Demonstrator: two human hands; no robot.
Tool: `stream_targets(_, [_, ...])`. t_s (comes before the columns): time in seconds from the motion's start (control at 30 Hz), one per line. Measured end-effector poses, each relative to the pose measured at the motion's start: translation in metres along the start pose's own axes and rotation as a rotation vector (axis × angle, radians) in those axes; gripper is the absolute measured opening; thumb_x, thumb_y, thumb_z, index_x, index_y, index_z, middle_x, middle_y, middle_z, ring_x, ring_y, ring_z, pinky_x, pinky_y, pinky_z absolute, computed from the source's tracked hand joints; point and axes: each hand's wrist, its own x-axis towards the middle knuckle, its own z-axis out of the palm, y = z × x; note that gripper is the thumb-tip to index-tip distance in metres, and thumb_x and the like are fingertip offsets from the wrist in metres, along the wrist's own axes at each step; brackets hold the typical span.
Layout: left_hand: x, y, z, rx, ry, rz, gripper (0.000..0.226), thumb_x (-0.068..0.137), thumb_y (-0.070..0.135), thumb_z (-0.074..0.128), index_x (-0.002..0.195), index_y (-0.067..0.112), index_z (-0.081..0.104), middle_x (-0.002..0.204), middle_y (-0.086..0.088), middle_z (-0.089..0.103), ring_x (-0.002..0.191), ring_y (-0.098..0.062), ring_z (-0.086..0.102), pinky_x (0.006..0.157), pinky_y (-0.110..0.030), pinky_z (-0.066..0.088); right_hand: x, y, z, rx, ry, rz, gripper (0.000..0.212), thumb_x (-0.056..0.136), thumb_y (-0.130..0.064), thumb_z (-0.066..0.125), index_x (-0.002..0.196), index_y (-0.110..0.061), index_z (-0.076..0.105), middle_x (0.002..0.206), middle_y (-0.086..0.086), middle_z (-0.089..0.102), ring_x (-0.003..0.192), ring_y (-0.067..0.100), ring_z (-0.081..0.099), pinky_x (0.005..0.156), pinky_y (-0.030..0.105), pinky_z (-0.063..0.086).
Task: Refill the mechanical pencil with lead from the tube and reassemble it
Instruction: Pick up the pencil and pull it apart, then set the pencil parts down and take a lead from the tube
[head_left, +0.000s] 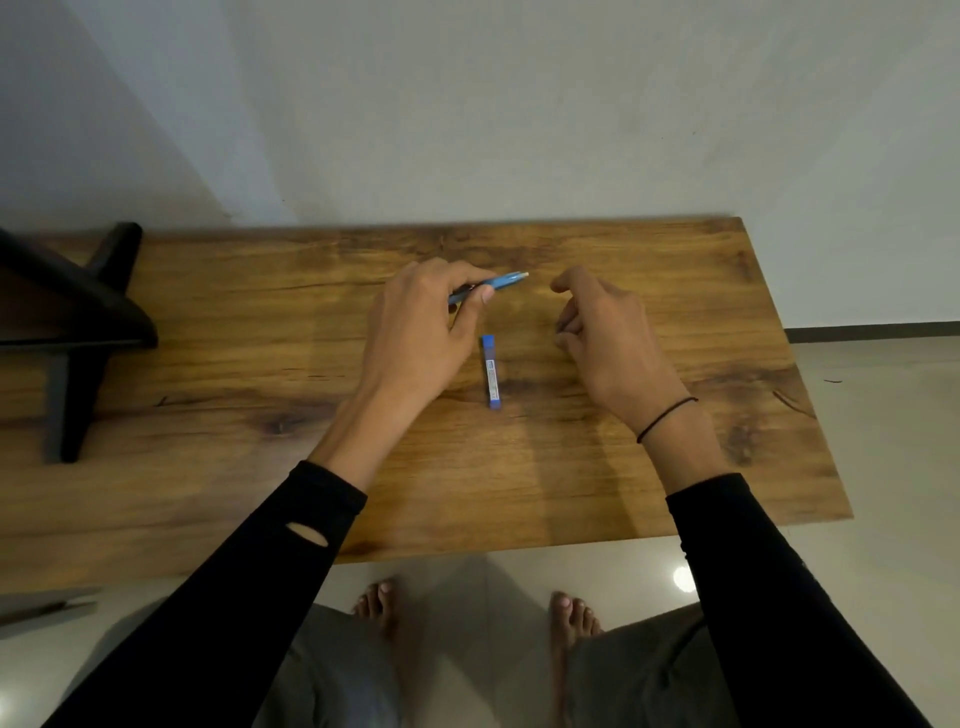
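Left hand grips the pencil over the table; lead tube lies between the hands.

Left of the lead tube (491, 371), the left hand (415, 332) pinches the blue mechanical pencil (488, 285) between thumb and fingers, its pale end pointing right, beyond the tube's far end. The tube lies flat on the wooden table (675, 467). Right of the tube, the right hand (608, 338) hovers with fingers loosely curled, holding nothing, a black band (666, 418) at its wrist.

Lead tube (491, 371) on table (675, 467)
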Motion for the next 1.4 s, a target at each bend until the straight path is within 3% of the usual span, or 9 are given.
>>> stream_targets(0.1, [0.000,-0.001,-0.001,-0.020,-0.017,0.000,0.023,0.107,0.030,0.066,0.125,0.026,0.080,0.105,0.003,0.079,0.099,-0.019,0.069,0.088,-0.044,0.057,0.001,0.007,-0.009,0.101,-0.011,0.052,0.050,0.090,0.006,0.074,0.132,-0.016,0.058,0.103,0.004,0.067,0.087,0.016,0.067,0.080,0.031,0.060])
stream_targets(0.23, [0.000,0.003,0.002,-0.052,-0.064,0.025,0.024,0.107,0.030,0.067,0.126,0.027,0.080,0.105,0.005,0.079,0.099,-0.017,0.068,0.090,-0.043,0.056,0.003,0.007,-0.020,0.282,0.144,0.105,0.027,0.094,-0.001,0.072,0.116,-0.016,0.070,0.095,-0.002,0.073,0.085,0.006,0.069,0.075,0.016,0.056])
stream_targets(0.37, [-0.001,0.008,0.006,-0.060,-0.089,0.046,0.023,0.106,0.030,0.068,0.125,0.027,0.081,0.106,0.004,0.079,0.100,-0.020,0.069,0.091,-0.047,0.056,0.004,-0.006,-0.015,0.587,0.121,0.117,0.010,0.097,-0.003,0.073,0.105,-0.009,0.073,0.091,0.005,0.077,0.078,0.014,0.074,0.069,0.026,0.063])
stream_targets(0.63, [-0.001,0.006,0.010,-0.094,-0.116,0.045,0.024,0.106,0.031,0.067,0.126,0.030,0.079,0.109,0.007,0.079,0.102,-0.018,0.069,0.092,-0.048,0.057,0.004,-0.005,-0.017,0.769,0.128,0.146,0.004,0.098,-0.005,0.071,0.095,-0.007,0.073,0.082,0.013,0.076,0.072,0.021,0.071,0.065,0.032,0.063])
stream_targets(0.77, [-0.001,0.007,0.011,-0.091,-0.117,0.047,0.024,0.106,0.030,0.068,0.126,0.029,0.080,0.107,0.007,0.079,0.100,-0.018,0.068,0.092,-0.045,0.056,0.005,-0.003,-0.019,0.734,0.161,0.201,0.008,0.098,-0.004,0.068,0.092,-0.008,0.072,0.078,0.009,0.074,0.068,0.017,0.069,0.061,0.027,0.059])
stream_targets(0.9, [0.001,0.002,0.007,-0.043,-0.105,0.007,0.024,0.106,0.029,0.068,0.127,0.026,0.080,0.110,0.002,0.080,0.104,-0.019,0.069,0.094,-0.045,0.056,0.006,0.015,-0.024,0.506,0.200,0.280,0.011,0.092,-0.010,0.068,0.085,-0.002,0.070,0.075,0.007,0.075,0.068,0.026,0.069,0.063,0.038,0.056])
stream_targets(1.1, [0.007,-0.013,0.003,0.124,-0.072,-0.060,0.028,0.106,0.027,0.068,0.131,0.025,0.079,0.110,-0.005,0.073,0.104,-0.023,0.064,0.086,-0.036,0.046,0.000,0.024,-0.017,0.050,-0.085,0.212,0.021,0.088,-0.017,0.074,0.069,-0.015,0.064,0.064,-0.005,0.062,0.064,0.012,0.058,0.057,0.027,0.043])
stream_targets(1.2, [0.006,-0.016,0.007,0.212,-0.076,-0.071,0.028,0.106,0.025,0.068,0.131,0.021,0.079,0.111,-0.007,0.068,0.111,-0.027,0.060,0.088,-0.032,0.038,0.002,0.026,-0.016,0.001,-0.076,0.226,0.028,0.091,-0.021,0.075,0.070,-0.013,0.060,0.065,-0.002,0.060,0.070,0.024,0.060,0.063,0.033,0.045])
stream_targets(1.4, [0.003,-0.016,0.015,0.297,-0.071,-0.051,0.034,0.105,0.026,0.069,0.138,0.021,0.074,0.115,-0.006,0.067,0.115,-0.027,0.055,0.092,-0.034,0.043,0.001,0.021,-0.022,0.099,0.062,0.237,0.024,0.098,-0.024,0.072,0.079,-0.018,0.059,0.062,-0.010,0.056,0.060,0.003,0.052,0.053,0.022,0.035])
